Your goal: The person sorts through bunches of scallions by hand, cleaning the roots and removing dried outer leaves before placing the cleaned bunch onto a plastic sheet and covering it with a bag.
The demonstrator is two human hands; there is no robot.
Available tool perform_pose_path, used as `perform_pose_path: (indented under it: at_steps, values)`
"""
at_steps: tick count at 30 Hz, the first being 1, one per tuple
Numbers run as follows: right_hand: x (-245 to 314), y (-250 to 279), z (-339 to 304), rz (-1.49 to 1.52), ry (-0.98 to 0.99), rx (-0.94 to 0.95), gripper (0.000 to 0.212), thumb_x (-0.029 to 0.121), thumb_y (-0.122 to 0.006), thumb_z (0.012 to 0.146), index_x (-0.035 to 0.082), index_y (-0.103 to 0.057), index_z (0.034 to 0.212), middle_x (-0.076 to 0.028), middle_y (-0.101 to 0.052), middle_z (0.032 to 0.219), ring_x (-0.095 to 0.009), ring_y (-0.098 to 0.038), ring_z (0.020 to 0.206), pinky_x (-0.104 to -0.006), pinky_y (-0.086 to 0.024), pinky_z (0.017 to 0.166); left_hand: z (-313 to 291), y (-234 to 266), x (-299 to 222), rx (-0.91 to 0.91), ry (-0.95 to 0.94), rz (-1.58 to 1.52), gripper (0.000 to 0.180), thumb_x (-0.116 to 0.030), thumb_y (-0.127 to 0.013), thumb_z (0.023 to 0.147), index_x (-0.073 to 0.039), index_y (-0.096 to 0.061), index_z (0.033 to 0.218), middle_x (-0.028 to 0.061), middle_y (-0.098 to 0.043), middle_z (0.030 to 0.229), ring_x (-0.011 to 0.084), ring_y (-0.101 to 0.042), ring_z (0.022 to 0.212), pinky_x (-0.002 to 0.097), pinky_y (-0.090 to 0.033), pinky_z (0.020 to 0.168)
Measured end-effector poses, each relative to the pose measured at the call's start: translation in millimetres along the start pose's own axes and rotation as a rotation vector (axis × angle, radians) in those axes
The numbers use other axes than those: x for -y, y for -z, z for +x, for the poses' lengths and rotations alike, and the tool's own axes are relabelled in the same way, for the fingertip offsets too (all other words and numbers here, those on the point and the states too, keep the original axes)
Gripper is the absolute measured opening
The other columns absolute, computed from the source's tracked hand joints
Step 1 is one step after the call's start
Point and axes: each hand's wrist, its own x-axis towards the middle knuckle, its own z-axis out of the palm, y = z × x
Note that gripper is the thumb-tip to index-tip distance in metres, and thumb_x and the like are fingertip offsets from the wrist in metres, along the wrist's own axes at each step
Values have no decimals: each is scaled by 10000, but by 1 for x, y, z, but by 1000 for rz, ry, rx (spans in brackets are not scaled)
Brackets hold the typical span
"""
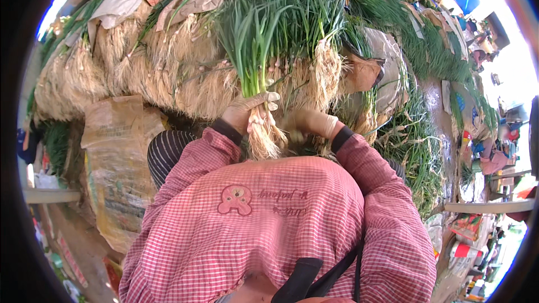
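Note:
My left hand [252, 106], in a pale glove, is closed round a bunch of young green garlic [261, 73]. The bunch stands upright, with its long green leaves at the top. Below my fingers show pinkish bulbs and a tuft of pale roots. My right hand [306, 120], also gloved, is just to the right of those roots. Its fingers are blurred and partly hidden, so I cannot tell whether they hold anything. Another bunch with long straw-coloured roots [327, 73] hangs beyond my right hand, on the front of the heap.
A long heap of green garlic, roots [129, 73] facing me, runs across in front. A worn woven sack [120, 163] lies to my left. Loose greens [412, 146] lie to the right. Brown sheets [196, 3] cover part of the heap. Other people and goods are at far right.

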Motion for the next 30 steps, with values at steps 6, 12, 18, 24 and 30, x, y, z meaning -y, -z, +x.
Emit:
perform_pose_path:
  at_steps: [6,12,18,24,30]
  values:
    - [-2,142,-29,-781,-81,-1178,463,458,-542,921,26,-667,1033,-168,-667,1051,-273,-665,928,-391,-508,831,-3,5,-4,-137,-35,-114,456,-289,-633,906,-101,-508,1302,82,-636,1066,205,-641,882,293,-572,594]
    - [-23,221,-29,-209,-144,-1077,330,375,-509,921,131,-662,1082,-174,-664,1019,-322,-621,1007,-408,-489,832,43,66,12,44,5,-165,427,-225,-648,891,-26,-540,1253,73,-649,998,181,-662,781,327,-587,641]
    - [50,62,-64,-227,23,-1250,167,225,-585,889,118,-600,1015,-103,-614,800,-192,-614,627,-312,-512,514,8,11,-4,99,-59,-135,508,-102,-606,882,19,-427,1342,177,-532,1310,233,-609,1096,330,-603,722]
    - [29,-52,-56,-264,400,-865,413,365,-667,844,91,-534,1123,-207,-648,860,-369,-641,760,-421,-516,673,11,5,3,89,319,80,320,-217,-620,917,0,-637,1152,27,-635,634,61,-518,418,195,-406,364]
    - [11,5,-34,280,524,-644,358,396,-532,952,65,-598,1072,-27,-622,774,-131,-608,719,-272,-516,701,10,-4,27,-191,257,327,281,-220,-657,889,6,-672,1055,121,-714,870,105,-608,486,214,-401,343]
